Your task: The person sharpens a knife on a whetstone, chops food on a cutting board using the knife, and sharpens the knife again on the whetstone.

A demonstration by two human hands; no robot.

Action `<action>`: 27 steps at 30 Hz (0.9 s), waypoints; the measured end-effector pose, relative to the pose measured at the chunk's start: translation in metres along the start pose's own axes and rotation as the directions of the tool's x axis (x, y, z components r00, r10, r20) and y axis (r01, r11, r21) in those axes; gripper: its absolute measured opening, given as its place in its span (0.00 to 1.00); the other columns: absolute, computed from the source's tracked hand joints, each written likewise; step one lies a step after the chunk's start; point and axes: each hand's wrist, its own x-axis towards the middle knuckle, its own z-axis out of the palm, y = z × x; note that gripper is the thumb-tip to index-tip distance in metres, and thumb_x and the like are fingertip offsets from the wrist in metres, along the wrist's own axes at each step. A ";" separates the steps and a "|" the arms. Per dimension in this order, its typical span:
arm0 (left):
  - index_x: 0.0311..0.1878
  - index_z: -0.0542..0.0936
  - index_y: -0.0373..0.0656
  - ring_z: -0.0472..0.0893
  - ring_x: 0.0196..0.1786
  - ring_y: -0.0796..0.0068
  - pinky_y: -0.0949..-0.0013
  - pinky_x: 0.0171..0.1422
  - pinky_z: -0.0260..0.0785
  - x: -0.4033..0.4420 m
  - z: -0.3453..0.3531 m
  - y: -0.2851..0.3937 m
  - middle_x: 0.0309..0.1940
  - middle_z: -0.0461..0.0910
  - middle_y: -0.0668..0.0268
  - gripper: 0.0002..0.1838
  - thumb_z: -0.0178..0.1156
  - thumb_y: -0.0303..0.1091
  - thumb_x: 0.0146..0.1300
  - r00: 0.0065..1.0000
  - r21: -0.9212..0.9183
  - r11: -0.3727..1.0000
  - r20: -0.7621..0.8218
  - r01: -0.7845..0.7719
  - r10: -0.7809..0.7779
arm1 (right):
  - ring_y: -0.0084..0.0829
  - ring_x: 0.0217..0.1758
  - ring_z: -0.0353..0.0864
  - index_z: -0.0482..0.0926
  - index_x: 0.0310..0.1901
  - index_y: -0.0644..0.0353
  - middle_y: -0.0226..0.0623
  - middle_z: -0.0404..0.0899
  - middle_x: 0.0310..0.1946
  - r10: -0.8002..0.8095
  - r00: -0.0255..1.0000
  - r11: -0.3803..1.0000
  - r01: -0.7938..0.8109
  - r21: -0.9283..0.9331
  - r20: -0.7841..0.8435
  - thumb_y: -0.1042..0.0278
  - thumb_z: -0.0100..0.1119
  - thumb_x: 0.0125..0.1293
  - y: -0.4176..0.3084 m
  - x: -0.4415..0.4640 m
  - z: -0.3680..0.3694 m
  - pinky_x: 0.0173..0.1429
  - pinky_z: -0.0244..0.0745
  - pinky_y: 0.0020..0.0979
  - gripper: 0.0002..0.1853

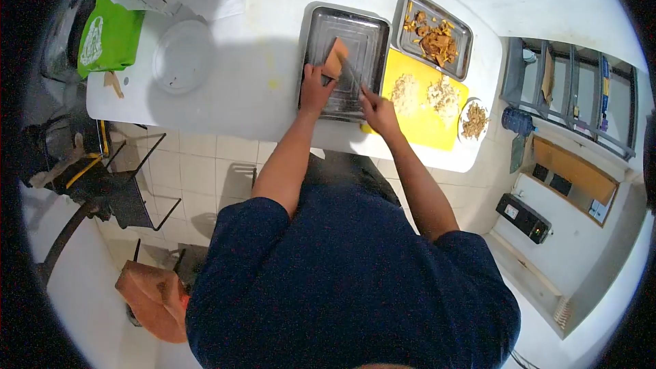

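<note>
A flat orange-brown slab [335, 59], its kind unclear, lies at a slant in a metal tray [370, 26] on the table. My left hand [315, 90] grips the slab's near end, fingers bent against it. Something small and dark shows by those fingertips. In my right hand [380, 112] is a knife [354, 75], its handle wrapped by the fingers. The blade points up and left toward the slab's right side; whether it touches the slab I cannot tell.
A yellow cutting board [432, 131] with two pale chopped heaps lies right of the tray. Beyond it sits a second metal tray [467, 46] of brown pieces. A small bowl [474, 120] stands near the table's right edge. At left are a round lid [179, 55] and green bag [113, 34].
</note>
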 end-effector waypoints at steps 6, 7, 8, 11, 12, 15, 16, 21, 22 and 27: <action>0.50 0.71 0.38 0.72 0.49 0.50 0.56 0.52 0.68 0.003 0.005 -0.012 0.44 0.66 0.55 0.27 0.71 0.33 0.47 0.999 -0.010 0.999 -0.024 -0.041 0.041 | 0.58 0.37 0.78 0.74 0.57 0.52 0.61 0.77 0.31 -0.076 0.997 0.986 0.071 -0.152 -0.027 0.57 0.51 0.65 0.012 0.033 0.029 0.41 0.74 0.49 0.20; 0.50 0.72 0.38 0.72 0.49 0.50 0.56 0.52 0.68 0.003 0.006 -0.011 0.44 0.66 0.55 0.27 0.71 0.33 0.46 0.999 0.014 0.999 -0.027 -0.031 0.032 | 0.58 0.36 0.78 0.74 0.57 0.52 0.61 0.77 0.31 -0.044 0.999 0.983 0.047 -0.177 0.017 0.58 0.51 0.65 0.013 0.019 0.029 0.41 0.74 0.49 0.20; 0.50 0.72 0.38 0.72 0.49 0.50 0.56 0.52 0.68 0.003 0.007 -0.009 0.44 0.66 0.55 0.27 0.71 0.33 0.46 0.999 0.037 0.999 -0.035 -0.022 0.024 | 0.58 0.36 0.79 0.74 0.57 0.52 0.60 0.77 0.31 -0.016 0.998 0.979 0.028 -0.204 0.059 0.58 0.52 0.65 0.013 0.006 0.029 0.41 0.74 0.49 0.20; 0.50 0.72 0.37 0.72 0.49 0.51 0.56 0.52 0.68 0.006 0.002 -0.006 0.43 0.66 0.55 0.28 0.71 0.34 0.45 0.999 0.007 1.000 0.019 0.025 -0.025 | 0.55 0.35 0.80 0.74 0.57 0.53 0.59 0.78 0.33 -0.087 0.994 0.988 0.094 -0.121 0.063 0.60 0.53 0.64 0.021 -0.017 0.016 0.41 0.75 0.45 0.20; 0.50 0.72 0.37 0.72 0.49 0.51 0.56 0.52 0.68 0.006 0.002 -0.006 0.43 0.66 0.55 0.28 0.71 0.34 0.45 1.000 0.007 1.000 0.002 0.007 -0.007 | 0.55 0.35 0.80 0.74 0.57 0.54 0.59 0.78 0.33 -0.098 0.992 0.989 0.106 -0.107 0.078 0.60 0.53 0.64 0.022 -0.019 0.010 0.41 0.75 0.45 0.20; 0.49 0.72 0.36 0.72 0.48 0.52 0.57 0.52 0.68 0.004 0.003 -0.008 0.43 0.66 0.55 0.28 0.71 0.34 0.45 0.999 0.021 0.999 -0.030 -0.027 0.028 | 0.53 0.36 0.81 0.75 0.55 0.58 0.58 0.78 0.32 -0.032 0.999 0.995 0.032 -0.091 0.006 0.57 0.52 0.65 -0.004 0.005 -0.003 0.41 0.75 0.44 0.20; 0.49 0.72 0.36 0.72 0.48 0.52 0.57 0.52 0.68 0.002 0.003 -0.008 0.43 0.66 0.55 0.28 0.71 0.34 0.45 0.999 0.028 0.999 -0.037 -0.024 0.025 | 0.54 0.36 0.81 0.75 0.55 0.58 0.59 0.78 0.31 -0.026 1.000 0.996 0.025 -0.090 -0.014 0.57 0.52 0.66 -0.009 0.019 -0.004 0.40 0.75 0.45 0.20; 0.49 0.71 0.36 0.72 0.48 0.51 0.57 0.51 0.68 0.005 0.002 -0.010 0.43 0.66 0.54 0.29 0.72 0.34 0.44 0.998 -0.006 0.999 -0.038 -0.046 0.045 | 0.57 0.34 0.79 0.76 0.54 0.57 0.59 0.77 0.29 -0.127 0.991 0.975 0.116 -0.188 -0.046 0.58 0.52 0.65 0.010 0.028 0.027 0.39 0.74 0.48 0.19; 0.49 0.71 0.36 0.72 0.48 0.51 0.57 0.51 0.68 0.004 0.003 -0.010 0.43 0.66 0.54 0.29 0.72 0.34 0.44 0.997 0.037 0.998 -0.055 -0.059 0.061 | 0.58 0.34 0.79 0.77 0.54 0.56 0.59 0.77 0.29 -0.093 0.995 0.975 0.087 -0.202 -0.020 0.58 0.52 0.65 0.012 0.016 0.028 0.38 0.74 0.49 0.18; 0.49 0.72 0.36 0.72 0.48 0.51 0.57 0.51 0.68 0.006 -0.002 -0.006 0.43 0.67 0.54 0.29 0.72 0.33 0.43 0.999 0.014 1.000 -0.020 -0.028 0.028 | 0.54 0.35 0.80 0.77 0.54 0.55 0.58 0.79 0.32 -0.092 0.992 0.985 0.104 -0.137 0.092 0.59 0.52 0.65 0.011 -0.019 -0.001 0.40 0.75 0.45 0.18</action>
